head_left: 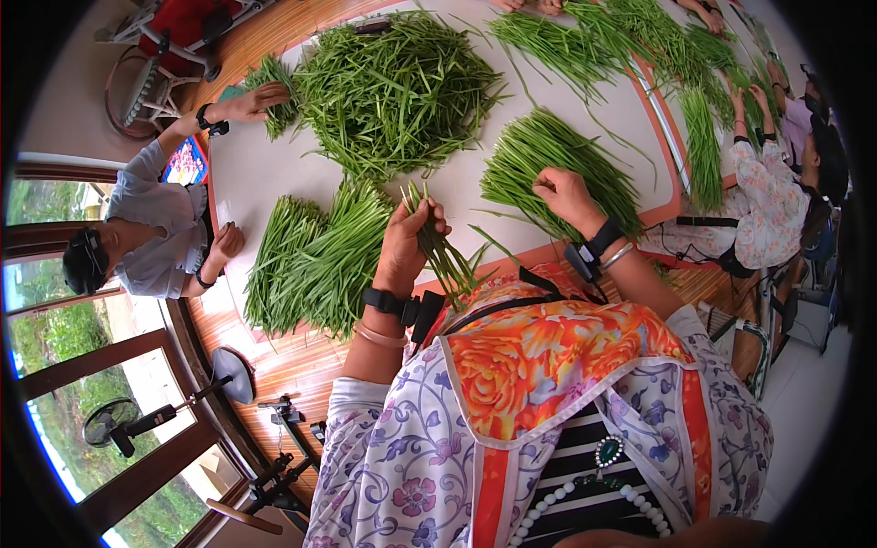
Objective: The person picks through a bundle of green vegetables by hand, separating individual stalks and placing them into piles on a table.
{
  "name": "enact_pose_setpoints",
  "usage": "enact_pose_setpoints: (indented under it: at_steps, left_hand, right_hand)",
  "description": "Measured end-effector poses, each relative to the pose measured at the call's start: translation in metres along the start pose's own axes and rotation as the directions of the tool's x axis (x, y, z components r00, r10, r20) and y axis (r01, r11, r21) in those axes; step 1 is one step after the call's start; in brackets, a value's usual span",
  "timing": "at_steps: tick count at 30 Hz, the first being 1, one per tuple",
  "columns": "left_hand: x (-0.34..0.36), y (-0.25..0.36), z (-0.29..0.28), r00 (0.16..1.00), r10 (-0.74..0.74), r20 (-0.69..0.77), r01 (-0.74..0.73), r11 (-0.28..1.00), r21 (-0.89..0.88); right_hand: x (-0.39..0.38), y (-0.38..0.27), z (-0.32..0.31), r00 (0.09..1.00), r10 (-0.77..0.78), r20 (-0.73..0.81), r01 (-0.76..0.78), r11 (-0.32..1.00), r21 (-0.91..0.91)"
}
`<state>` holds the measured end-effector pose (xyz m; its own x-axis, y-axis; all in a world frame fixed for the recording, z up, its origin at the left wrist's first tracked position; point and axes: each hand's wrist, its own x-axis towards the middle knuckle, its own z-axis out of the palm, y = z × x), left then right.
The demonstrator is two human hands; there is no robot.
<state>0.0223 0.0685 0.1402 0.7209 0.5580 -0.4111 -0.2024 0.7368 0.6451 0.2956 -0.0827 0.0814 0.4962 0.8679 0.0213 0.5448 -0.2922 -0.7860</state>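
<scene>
My left hand [404, 242] is closed around a small bunch of long green stalks [443, 260] that look like garlic chives; their pale ends stick up above the fingers. My right hand [568, 198] rests at a large bundle of the same stalks [525, 164], its fingers curled into a pinch. Whether anything thin lies in that pinch, I cannot make out. Just left of my left hand, more stalks lie side by side in a thick pile [320, 260]. Farther back rises a big tangled heap of greens [393, 91].
A white table [457, 192] with an orange border carries all the greens. On the left a person [155, 224] reaches to a small bunch [274, 96]. Several people work at the far right, around more stalks [699, 146]. A fan [123, 425] stands by the windows.
</scene>
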Motion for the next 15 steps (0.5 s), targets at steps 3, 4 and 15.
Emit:
enact_pose_setpoints:
  at_steps: [3,4,15]
  left_hand:
    - [-0.002,-0.001,-0.009,0.999,0.015,-0.05,-0.015,1.0,-0.005]
    - [-0.003,-0.002,-0.011,1.0,0.002,-0.014,-0.002,1.0,-0.025]
    - [-0.003,-0.027,-0.009,0.993,-0.117,0.025,0.115,0.99,0.08]
  right_hand:
    - [-0.009,-0.011,0.009,0.994,-0.086,0.064,0.097,0.977,-0.19]
    - [-0.011,-0.025,0.013,0.995,-0.074,0.074,0.095,0.939,-0.33]
    - [-0.006,-0.021,-0.003,0.985,0.089,0.148,-0.106,0.988,0.111]
